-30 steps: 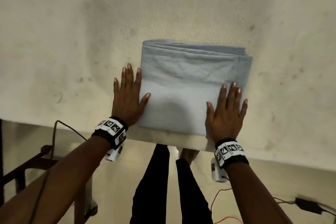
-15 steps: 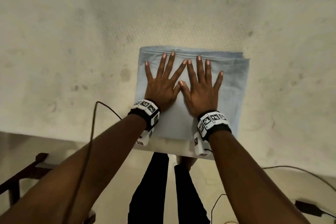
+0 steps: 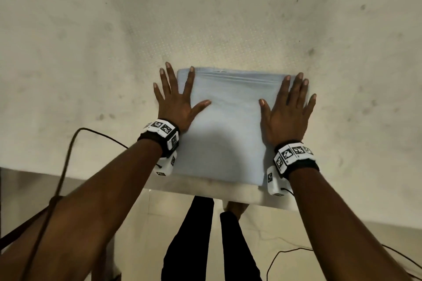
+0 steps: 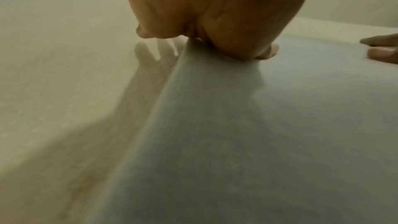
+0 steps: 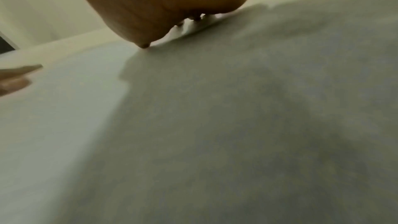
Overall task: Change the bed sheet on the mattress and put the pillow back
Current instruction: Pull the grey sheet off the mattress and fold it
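The folded sheet [image 3: 225,130] lies on the bare mattress [image 3: 91,52] near its front edge, left hand [image 3: 177,102] and right hand [image 3: 288,109] spread flat on its side edges; lift one free layer to unfold evenly.

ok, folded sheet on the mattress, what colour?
Plain pale blue, no pattern: the folded sheet shows best in the head view.

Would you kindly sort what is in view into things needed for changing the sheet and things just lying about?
For the job:
folded blue sheet
bare mattress
left hand
right hand

Lying about:
dark cable on the floor
dark wooden furniture at lower left
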Tool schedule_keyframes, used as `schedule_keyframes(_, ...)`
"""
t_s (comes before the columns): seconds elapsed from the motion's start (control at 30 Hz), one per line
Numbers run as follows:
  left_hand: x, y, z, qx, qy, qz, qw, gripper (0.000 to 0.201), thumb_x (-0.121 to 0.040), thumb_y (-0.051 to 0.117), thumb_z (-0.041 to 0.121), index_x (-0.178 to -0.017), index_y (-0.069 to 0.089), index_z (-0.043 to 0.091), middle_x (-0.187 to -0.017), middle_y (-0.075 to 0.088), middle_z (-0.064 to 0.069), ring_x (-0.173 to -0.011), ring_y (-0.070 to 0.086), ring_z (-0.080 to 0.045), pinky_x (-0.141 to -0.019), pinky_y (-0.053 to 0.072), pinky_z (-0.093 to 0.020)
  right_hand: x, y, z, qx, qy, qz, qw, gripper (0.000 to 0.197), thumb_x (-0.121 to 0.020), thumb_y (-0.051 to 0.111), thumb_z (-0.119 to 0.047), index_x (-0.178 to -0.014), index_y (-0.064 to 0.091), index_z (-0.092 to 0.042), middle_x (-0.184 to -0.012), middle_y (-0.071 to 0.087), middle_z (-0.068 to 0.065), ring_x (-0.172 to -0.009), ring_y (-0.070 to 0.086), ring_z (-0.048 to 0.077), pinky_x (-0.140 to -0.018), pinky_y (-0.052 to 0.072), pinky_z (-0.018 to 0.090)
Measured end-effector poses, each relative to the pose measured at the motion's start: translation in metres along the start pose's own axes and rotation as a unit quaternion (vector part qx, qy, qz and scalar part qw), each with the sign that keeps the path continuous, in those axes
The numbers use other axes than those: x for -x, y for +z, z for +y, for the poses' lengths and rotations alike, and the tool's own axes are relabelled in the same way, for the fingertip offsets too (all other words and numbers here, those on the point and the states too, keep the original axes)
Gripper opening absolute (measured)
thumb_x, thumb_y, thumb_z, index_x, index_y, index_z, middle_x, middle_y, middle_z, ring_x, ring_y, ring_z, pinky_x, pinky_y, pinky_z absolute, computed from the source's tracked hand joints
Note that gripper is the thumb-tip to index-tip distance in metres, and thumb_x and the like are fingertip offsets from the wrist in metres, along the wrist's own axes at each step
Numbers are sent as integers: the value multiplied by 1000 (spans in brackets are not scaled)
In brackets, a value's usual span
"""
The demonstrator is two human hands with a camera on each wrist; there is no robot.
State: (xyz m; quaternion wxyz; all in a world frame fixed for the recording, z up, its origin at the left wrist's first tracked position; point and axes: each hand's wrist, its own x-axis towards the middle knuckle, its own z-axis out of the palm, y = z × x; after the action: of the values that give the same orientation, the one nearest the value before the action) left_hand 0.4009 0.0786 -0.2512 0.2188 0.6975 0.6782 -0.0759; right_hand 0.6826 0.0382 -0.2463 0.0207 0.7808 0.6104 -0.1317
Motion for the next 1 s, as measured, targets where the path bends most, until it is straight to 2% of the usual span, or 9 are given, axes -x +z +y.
schedule_keyframes(0.1, 21, 4, 20, -49, 13, 35, 998, 106, -88, 27, 87, -162, -4, 18, -164, -15, -28, -152, -14, -45, -117, 4, -69, 22, -1, -19, -22, 10, 5, 1000, 76, -105, 29, -57, -161, 6, -11, -168, -2, 17, -155, -4, 29, -122, 3, 58)
schedule_keyframes(0.17, 47, 19, 41, -80, 42, 23, 996, 107, -88, 23, 87, -162, 0, 13, -164, -10, -29, -152, -10, -46, -118, 7, -68, 47, 6, -25, -53, 10, -1, 999, 75, -105, 30, -55, -161, 5, -12, -168, -3, 16, -155, -5, 29, -123, 4, 57)
schedule_keyframes(0.27, 80, 44, 57, -84, 39, 11, 996, 101, -90, 23, 85, -162, 0, 19, -167, -8, -22, -155, -7, -38, -118, 7, -66, 73, 18, -13, -39, 6, -1, 999, 75, -105, 31, -53, -161, 5, -10, -168, -1, 13, -156, -2, 26, -123, 9, 54)
schedule_keyframes(0.37, 87, 48, 47, -63, 42, 29, 997, 93, -93, 29, 81, -163, 4, 25, -169, -7, -14, -156, -5, -30, -121, 6, -63, 81, 21, 11, -13, -18, 5, 1000, 76, -105, 32, -54, -161, 5, -10, -169, 1, 9, -156, -1, 24, -125, 8, 49)
schedule_keyframes(0.5, 94, 44, 24, -32, 35, 41, 998, 88, -96, 34, 74, -163, 3, 25, -170, -8, -6, -157, -6, -23, -123, 11, -59, 89, 20, 33, -57, 46, 30, 997, 77, -104, 35, -55, -161, 4, -14, -169, 2, 10, -156, 2, 24, -125, 11, 47)
schedule_keyframes(0.63, 108, 46, 6, -10, 16, 31, 999, 88, -98, 36, 69, -163, 0, 22, -169, -10, -7, -156, -8, -24, -122, 16, -59, 100, 20, 42, -50, 59, 23, 997, 77, -104, 35, -52, -161, 5, -9, -168, 4, 14, -156, 4, 27, -124, 13, 48)
schedule_keyframes(0.77, 109, 46, 12, -37, 11, 40, 998, 88, -99, 31, 70, -162, -2, 19, -169, -10, -10, -156, -8, -26, -122, 12, -60, 102, 9, 30, 5, 66, 10, 998, 79, -104, 31, -53, -160, 2, -5, -167, -4, 19, -155, -5, 30, -123, 9, 53)
schedule_keyframes(0.9, 110, 43, 34, -67, 35, 47, 996, 93, -97, 26, 74, -162, 0, 13, -168, -7, -17, -156, -6, -31, -122, 6, -62, 108, 1, -8, 1, -23, -6, 1000, 78, -104, 32, -51, -160, 2, -6, -166, -8, 21, -154, -8, 34, -124, 5, 55)
schedule_keyframes(1.0, 111, 53, 61, -78, 113, 32, 990, 75, -103, 28, 59, -163, 5, 20, -168, -4, -18, -156, -3, -32, -119, 8, -66, 114, 16, -43, -5, -95, -26, 995, 70, -105, 32, -45, -161, 6, -11, -167, -5, 19, -155, -6, 32, -124, 5, 53)
